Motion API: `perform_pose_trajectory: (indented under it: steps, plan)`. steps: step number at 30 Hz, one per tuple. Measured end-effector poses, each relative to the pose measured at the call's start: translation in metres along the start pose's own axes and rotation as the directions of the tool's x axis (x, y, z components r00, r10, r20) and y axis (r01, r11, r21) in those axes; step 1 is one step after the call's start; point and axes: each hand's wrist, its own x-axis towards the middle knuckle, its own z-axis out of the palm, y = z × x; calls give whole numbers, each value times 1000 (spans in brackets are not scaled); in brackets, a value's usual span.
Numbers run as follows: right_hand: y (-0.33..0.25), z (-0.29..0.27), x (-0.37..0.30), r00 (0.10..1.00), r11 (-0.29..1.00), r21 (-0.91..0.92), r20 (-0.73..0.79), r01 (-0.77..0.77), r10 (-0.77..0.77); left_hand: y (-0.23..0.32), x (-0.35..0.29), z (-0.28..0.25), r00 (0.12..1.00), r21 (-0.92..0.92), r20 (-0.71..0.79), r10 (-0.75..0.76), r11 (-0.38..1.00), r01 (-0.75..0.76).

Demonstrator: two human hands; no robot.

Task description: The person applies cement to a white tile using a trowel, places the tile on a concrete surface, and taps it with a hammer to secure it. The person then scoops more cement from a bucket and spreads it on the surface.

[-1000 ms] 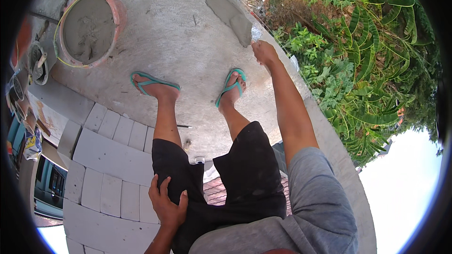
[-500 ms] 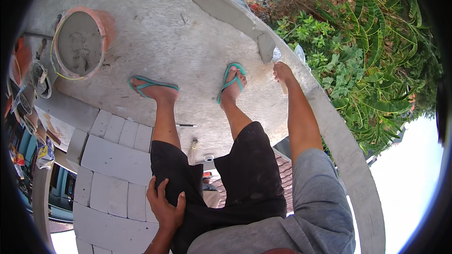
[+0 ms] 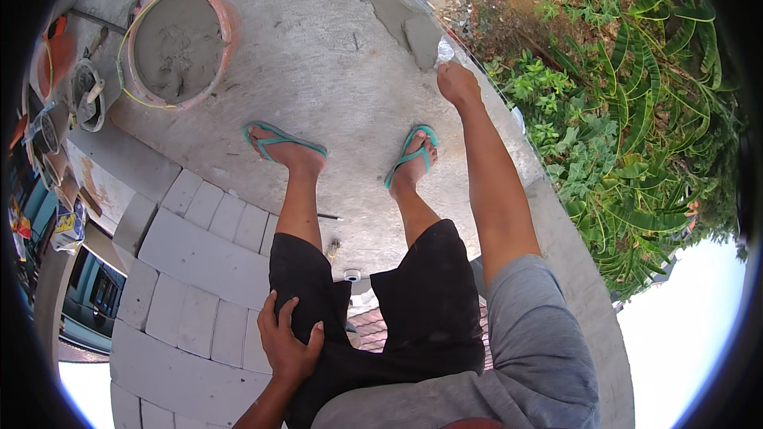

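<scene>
My right hand (image 3: 458, 83) is stretched far forward at the slab's right edge, closed around a trowel. The trowel's shiny blade (image 3: 445, 51) shows just beyond my fist; its handle is hidden in the hand. The blade sits at the near end of a band of wet grey mortar (image 3: 420, 38) laid along the concrete edge. On my left thigh, over the black shorts (image 3: 298, 270), rests my left hand (image 3: 292, 349), fingers spread and holding nothing.
An orange bucket (image 3: 230, 28) of mortar stands at the far left, with another container of tools (image 3: 87, 95) beside it. Pale blocks (image 3: 199, 250) are stacked at left. Past the right edge, plants (image 3: 628, 111) grow below. My sandalled feet (image 3: 413, 155) stand on the concrete.
My view has turned, shifting the bucket right and up in the picture. My right hand has turned over, so the trowel's handle no longer shows. The left hand stays on the thigh.
</scene>
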Motion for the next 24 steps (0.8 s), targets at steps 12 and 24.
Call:
perform_pose_trajectory:
  steps: [12,24]
  plan:
    - [-80,-52,-22,992,981,-192,127,1,24,-30,3,-10,1000,-98,-16,-5,995,3]
    - [-372,-45,155,910,907,-94,107,410,-400,-48,21,-46,999,-198,-44,-23,980,14]
